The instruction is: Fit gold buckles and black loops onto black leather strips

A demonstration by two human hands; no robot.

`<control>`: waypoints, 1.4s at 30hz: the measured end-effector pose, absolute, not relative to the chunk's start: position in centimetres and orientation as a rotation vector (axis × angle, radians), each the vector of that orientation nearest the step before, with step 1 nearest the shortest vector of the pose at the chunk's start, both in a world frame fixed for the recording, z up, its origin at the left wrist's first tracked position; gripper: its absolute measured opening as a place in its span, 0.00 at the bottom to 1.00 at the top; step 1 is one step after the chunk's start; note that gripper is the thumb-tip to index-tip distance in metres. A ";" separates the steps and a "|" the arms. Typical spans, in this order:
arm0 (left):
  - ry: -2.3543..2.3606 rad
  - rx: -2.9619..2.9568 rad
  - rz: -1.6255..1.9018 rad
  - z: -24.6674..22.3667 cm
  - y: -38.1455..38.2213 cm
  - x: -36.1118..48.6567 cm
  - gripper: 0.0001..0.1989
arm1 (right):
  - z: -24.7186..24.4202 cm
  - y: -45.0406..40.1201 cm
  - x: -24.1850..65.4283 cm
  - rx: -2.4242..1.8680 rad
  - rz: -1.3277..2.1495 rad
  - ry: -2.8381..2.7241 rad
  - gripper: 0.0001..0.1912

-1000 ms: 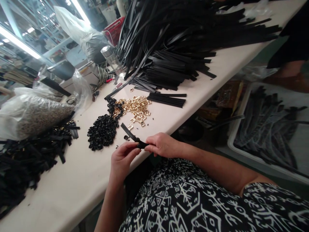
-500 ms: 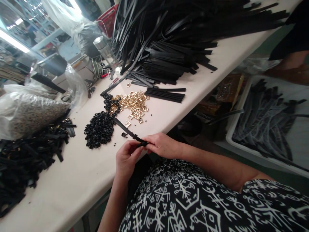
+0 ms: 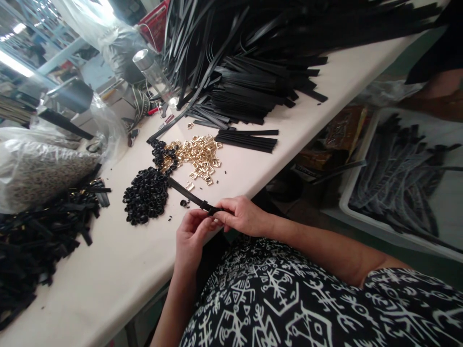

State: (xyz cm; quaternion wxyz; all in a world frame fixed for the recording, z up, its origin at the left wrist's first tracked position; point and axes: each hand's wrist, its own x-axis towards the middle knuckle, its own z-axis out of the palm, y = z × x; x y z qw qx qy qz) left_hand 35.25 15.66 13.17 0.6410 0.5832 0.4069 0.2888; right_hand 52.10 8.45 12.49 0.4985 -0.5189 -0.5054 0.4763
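Both hands meet at the table's front edge around one black strap. My left hand pinches it from the left, and my right hand grips its near end from the right. A small black loop sits round the strap just beyond the fingers. The strap's far end points up and left, beside a pile of black loops. Behind it lies a heap of gold buckles. Several cut black strips rest to the right of the buckles.
Long black strips cover the table's back. A clear bottle stands behind the buckles. On the left are a filled plastic bag and a black strap pile. A white bin holds dark strips at right. A person's leg shows top right.
The strap has turned slightly in my fingers, and its loop shows more clearly. Both hands stay close together with small finger shifts. The table view has shifted slightly left.
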 end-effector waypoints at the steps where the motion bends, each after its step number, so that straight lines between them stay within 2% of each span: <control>1: 0.923 1.217 0.692 13.1 15.8 35.3 0.12 | 12.6 8.4 52.1 -1.257 1.161 -1.214 0.08; 6: 0.919 0.964 0.746 13.1 16.8 35.9 0.21 | 12.8 8.4 51.7 -1.303 1.192 -1.214 0.07; 23: 0.984 1.040 0.763 11.2 15.0 36.1 0.16 | 13.1 9.0 51.9 -1.412 1.275 -1.179 0.06; 27: 1.059 1.139 0.689 11.2 14.3 35.6 0.14 | 13.4 8.0 51.8 -1.299 1.474 -1.159 0.10; 32: 1.003 1.184 0.573 12.9 14.4 35.5 0.12 | 12.2 8.1 51.4 -1.352 1.473 -1.250 0.16; 36: 0.978 1.094 0.667 12.5 15.8 34.5 0.15 | 11.3 9.7 51.7 -1.348 1.297 -1.427 0.18; 40: 1.121 0.769 1.059 11.8 18.4 31.4 0.19 | 10.9 10.7 53.3 -1.514 0.945 -1.358 0.19; 42: 1.151 0.530 1.253 12.0 20.0 29.0 0.16 | 10.7 10.9 54.3 -1.580 0.850 -1.312 0.19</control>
